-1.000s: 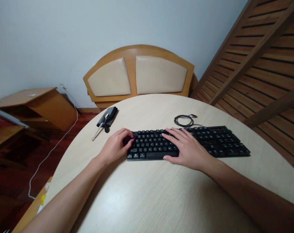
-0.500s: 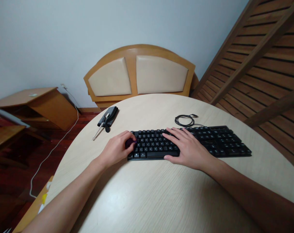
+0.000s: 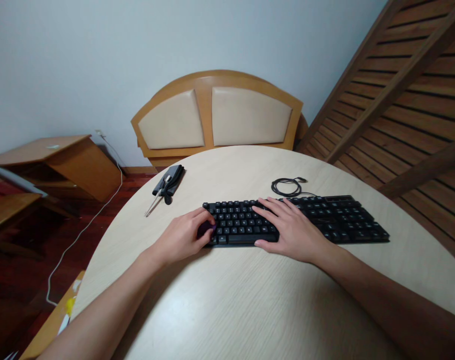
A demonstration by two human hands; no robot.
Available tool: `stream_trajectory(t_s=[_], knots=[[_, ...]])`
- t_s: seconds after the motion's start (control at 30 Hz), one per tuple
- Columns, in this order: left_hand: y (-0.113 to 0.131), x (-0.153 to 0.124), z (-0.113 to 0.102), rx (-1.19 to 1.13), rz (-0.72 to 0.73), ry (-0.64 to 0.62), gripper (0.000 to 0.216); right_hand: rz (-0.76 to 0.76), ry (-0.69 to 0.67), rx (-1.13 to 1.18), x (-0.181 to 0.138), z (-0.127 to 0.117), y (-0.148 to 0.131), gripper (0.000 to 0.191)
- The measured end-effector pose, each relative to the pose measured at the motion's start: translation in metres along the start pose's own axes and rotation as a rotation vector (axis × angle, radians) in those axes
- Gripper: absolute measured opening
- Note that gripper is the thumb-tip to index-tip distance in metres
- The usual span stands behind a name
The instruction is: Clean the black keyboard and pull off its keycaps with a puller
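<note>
Head view, looking down over a round pale table (image 3: 250, 305).

- Black keyboard (image 3: 237, 223) lies flat across the middle of the table, long side towards me, its right end running towards the table's right edge.
- Left hand (image 3: 182, 235) sits at the keyboard's left end, near the front corner. Grip is clenched: fingers curl round a small purple object (image 3: 209, 229), which presses against the leftmost keys. The fingers hide most of it, so I cannot tell what it is.
- Right hand (image 3: 293, 227) lies palm down on the middle of the keyboard. Grip is released, fingers spread and flat over the keys, thumb along the front edge, grasping nothing. It covers a block of keys, and the rows to its right are in plain sight.
- Both forearms come in from the near edge and rest on the table.

Around them:
- Coiled black cable (image 3: 285, 187) just behind the keyboard, apart from both hands; its tail runs towards the keyboard's back edge.
- Black pouch (image 3: 169, 180) near the far left edge of the table, with a thin white stick (image 3: 151, 206) lying beside it, well apart from the left hand.
- Padded wooden chair back (image 3: 216, 117) stands behind the far edge.
- Slatted wooden panel (image 3: 400, 100) leans at the right.
- Low wooden cabinet (image 3: 66, 160) at the left, with a white cord (image 3: 81, 230) trailing over the dark floor.
</note>
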State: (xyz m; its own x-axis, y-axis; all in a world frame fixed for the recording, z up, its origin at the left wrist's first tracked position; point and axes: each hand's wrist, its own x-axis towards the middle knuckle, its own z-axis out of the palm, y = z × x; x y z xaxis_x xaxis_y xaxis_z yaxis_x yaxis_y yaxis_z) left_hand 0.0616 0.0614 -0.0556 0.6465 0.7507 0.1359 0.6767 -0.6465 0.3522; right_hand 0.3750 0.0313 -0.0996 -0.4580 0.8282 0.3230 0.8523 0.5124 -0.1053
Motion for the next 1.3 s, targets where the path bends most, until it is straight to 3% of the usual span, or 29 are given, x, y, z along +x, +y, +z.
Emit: stream_trajectory(t_s=[0.3,0.5,0.8,1.1,1.2,1.3], knots=[[-0.002,0.001,0.001,0.051,0.027,-0.016,0.017,-0.015,-0.023,0.006,0.001,0.000,0.002,0.074],[-0.004,0.001,0.002,0.062,0.048,-0.008,0.019,-0.090,-0.102,0.057,-0.001,-0.015,0.017,0.073],[-0.006,0.003,0.003,0.073,0.083,0.028,0.017,-0.033,-0.030,-0.003,-0.022,-0.017,0.038,0.082],[0.005,0.005,0.022,-0.063,0.142,0.259,0.014,-0.036,-0.004,0.002,-0.021,-0.013,0.037,0.077],[0.007,0.006,0.024,0.013,0.220,0.225,0.014,-0.031,-0.010,0.004,-0.022,-0.012,0.038,0.078],[0.006,0.007,0.022,0.036,0.204,0.186,0.012,-0.030,-0.021,0.010,-0.022,-0.013,0.038,0.078]])
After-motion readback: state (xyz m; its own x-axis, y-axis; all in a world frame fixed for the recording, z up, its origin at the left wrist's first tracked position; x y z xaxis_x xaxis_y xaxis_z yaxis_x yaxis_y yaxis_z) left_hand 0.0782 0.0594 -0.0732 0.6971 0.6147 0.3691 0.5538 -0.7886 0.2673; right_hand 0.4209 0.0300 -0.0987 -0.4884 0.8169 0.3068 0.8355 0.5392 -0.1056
